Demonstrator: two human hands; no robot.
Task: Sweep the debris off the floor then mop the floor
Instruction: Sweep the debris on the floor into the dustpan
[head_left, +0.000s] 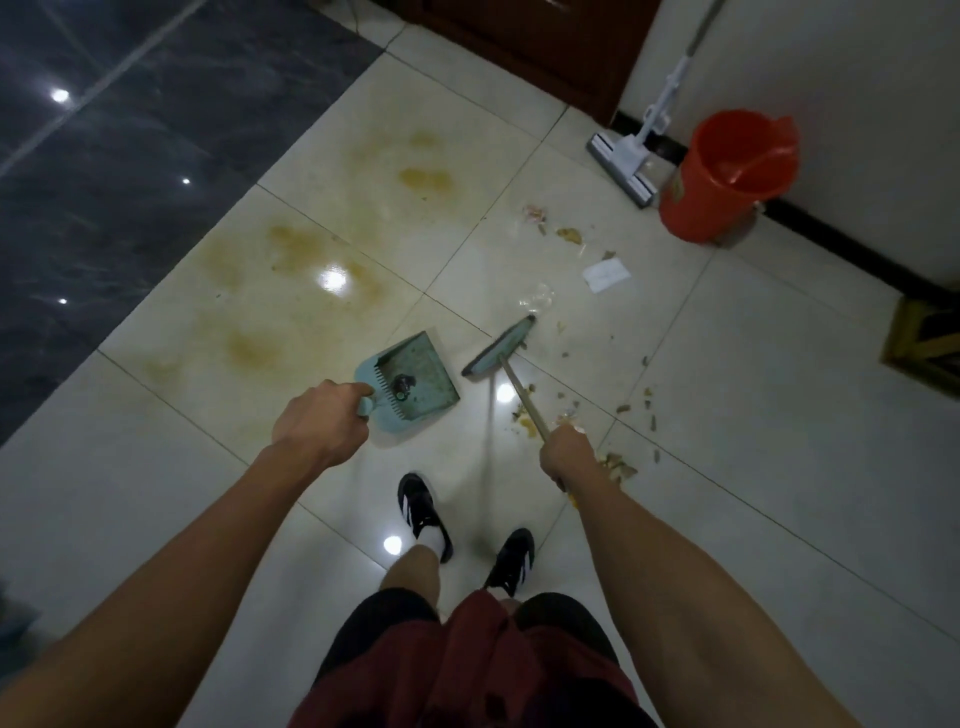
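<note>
My left hand (321, 422) grips the handle of a light blue dustpan (410, 384) that rests on the pale tiled floor, a small dark bit lying inside it. My right hand (567, 451) is closed around the wooden stick of a teal broom (500, 347), whose head touches the floor just right of the pan. Debris (618, 462) is scattered to the right: brownish scraps, a clear wrapper and a white paper slip (605, 274). Yellow-brown stains (306, 249) spread over the tiles to the left. A white flat mop (623, 166) leans at the far wall.
An orange bucket (727, 176) stands beside the mop against the white wall. A dark wooden door (524, 47) is at the top. Dark glossy tiles (130, 156) cover the left. A yellow-framed object (927, 343) sits at the right edge. My feet in black shoes (423, 512) stand below the pan.
</note>
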